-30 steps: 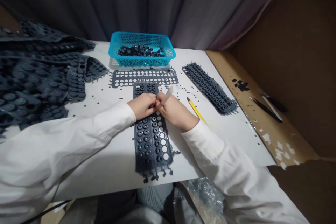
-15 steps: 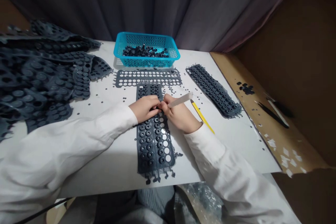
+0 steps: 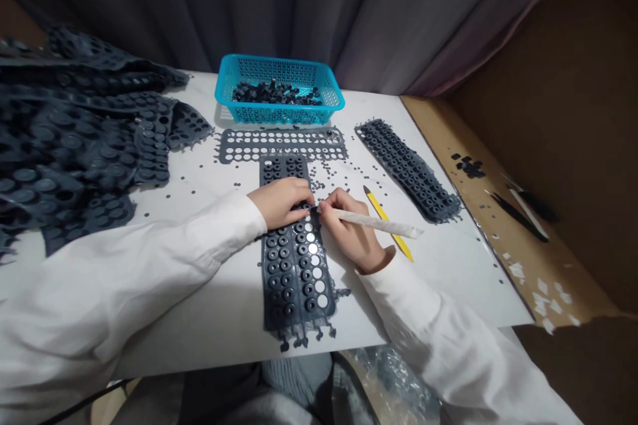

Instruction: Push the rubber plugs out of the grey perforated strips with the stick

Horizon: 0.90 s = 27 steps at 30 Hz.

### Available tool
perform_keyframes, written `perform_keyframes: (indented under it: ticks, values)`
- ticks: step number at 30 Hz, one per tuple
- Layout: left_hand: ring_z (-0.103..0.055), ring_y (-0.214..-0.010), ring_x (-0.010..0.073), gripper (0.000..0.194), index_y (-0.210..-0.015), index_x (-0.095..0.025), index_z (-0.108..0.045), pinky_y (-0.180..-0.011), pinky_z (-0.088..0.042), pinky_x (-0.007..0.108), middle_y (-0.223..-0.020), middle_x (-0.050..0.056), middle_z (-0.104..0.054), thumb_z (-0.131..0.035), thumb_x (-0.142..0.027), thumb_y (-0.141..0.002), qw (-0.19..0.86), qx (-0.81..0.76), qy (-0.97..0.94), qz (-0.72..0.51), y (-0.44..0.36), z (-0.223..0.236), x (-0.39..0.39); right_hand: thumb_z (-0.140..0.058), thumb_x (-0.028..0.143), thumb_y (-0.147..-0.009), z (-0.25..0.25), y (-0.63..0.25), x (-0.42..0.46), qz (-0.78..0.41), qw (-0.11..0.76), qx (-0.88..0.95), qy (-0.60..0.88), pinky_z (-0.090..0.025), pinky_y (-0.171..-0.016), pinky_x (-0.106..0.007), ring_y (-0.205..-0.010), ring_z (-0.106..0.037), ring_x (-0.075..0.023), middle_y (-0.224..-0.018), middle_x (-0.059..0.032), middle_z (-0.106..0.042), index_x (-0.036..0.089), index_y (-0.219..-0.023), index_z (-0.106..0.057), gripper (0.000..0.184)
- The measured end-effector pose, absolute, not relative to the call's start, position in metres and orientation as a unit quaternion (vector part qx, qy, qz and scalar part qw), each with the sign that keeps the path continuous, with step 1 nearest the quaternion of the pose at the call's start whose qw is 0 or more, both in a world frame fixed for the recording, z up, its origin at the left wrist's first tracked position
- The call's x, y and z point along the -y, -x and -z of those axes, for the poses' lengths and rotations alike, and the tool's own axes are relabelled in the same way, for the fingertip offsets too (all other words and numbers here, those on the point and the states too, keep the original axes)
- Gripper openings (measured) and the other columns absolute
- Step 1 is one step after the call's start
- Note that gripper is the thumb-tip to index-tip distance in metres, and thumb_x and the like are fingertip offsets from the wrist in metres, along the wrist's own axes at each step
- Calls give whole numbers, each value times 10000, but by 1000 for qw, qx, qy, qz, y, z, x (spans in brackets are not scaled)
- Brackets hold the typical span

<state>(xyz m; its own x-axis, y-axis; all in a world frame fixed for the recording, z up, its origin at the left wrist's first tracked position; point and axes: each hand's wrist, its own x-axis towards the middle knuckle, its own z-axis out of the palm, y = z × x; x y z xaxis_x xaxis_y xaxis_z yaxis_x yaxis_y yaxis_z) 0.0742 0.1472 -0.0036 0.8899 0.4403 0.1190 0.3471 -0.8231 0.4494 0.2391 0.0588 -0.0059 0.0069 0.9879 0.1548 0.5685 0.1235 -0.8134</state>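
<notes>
A dark rubber sheet [image 3: 292, 272] with rows of ring-shaped knobs lies lengthwise before me on the white table. Down its right side runs a row of open round holes. My left hand [image 3: 284, 202] rests over the sheet's upper half, thumb and forefinger closing at a knob by the right row; the exact grip is partly hidden. Just right of those fingertips, my right hand [image 3: 349, 226] is closed around a whitish stick-like tool [image 3: 383, 222]. Its tip points left at the sheet's edge, and its back end slants out to the right.
A blue basket [image 3: 279, 113] holds small dark pieces. Before it lies a punched-out sheet [image 3: 239, 146]. Another knobbed sheet [image 3: 406, 169] and a yellow pencil-like tool [image 3: 389, 222] lie rightward. Rubber sheets [image 3: 100, 139] are heaped left. Tweezers-like tools [image 3: 521, 216] rest on the brown board [image 3: 478, 192].
My right hand has drawn slightly right and down, away from the left fingers. The stick-like tool has swung from slanting upward to pointing right and slightly down.
</notes>
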Motion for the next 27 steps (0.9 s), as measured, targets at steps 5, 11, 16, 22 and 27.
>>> perform_keyframes:
  ticks: [5,11,16,22,27]
  values:
    - [-525,-764,157,71,-799,-134,-591,-726,-429,263,-791,42,-557,-524,-158,-805,222,-198,-947,-120,-76,3,-147,-460,289,-861,1,-238,-61,-269,358,680,581,-361,-566,-236,-573,-488,-128,-621,13,-531,199,-697,-438,189]
    - [-522,-798,175,108,-778,-129,-564,-754,-424,283,-819,60,-561,-475,-160,-831,219,-212,-947,-102,-80,1,-147,-439,274,-872,-1,-240,-62,-269,346,696,568,-375,-578,-245,-586,-505,-138,-642,0,-550,201,-714,-443,174]
    - [-513,-743,161,124,-766,-130,-551,-714,-419,271,-781,48,-539,-458,-162,-841,235,-237,-936,-111,-79,1,-145,-437,273,-873,0,-241,-62,-272,349,694,569,-375,-579,-245,-588,-513,-137,-646,-2,-553,199,-712,-435,177]
    - [-492,-698,136,119,-770,-135,-554,-664,-403,239,-746,23,-508,-462,-160,-841,257,-263,-914,-172,-74,9,-139,-442,274,-873,1,-241,-62,-274,350,697,563,-373,-586,-243,-594,-513,-134,-643,4,-546,196,-718,-442,173]
    - [-502,-718,139,124,-802,-134,-574,-668,-406,242,-752,25,-510,-466,-181,-844,266,-257,-910,-188,-71,11,-138,-458,286,-868,4,-240,-63,-284,363,678,573,-372,-581,-239,-588,-511,-126,-634,14,-550,194,-714,-458,179]
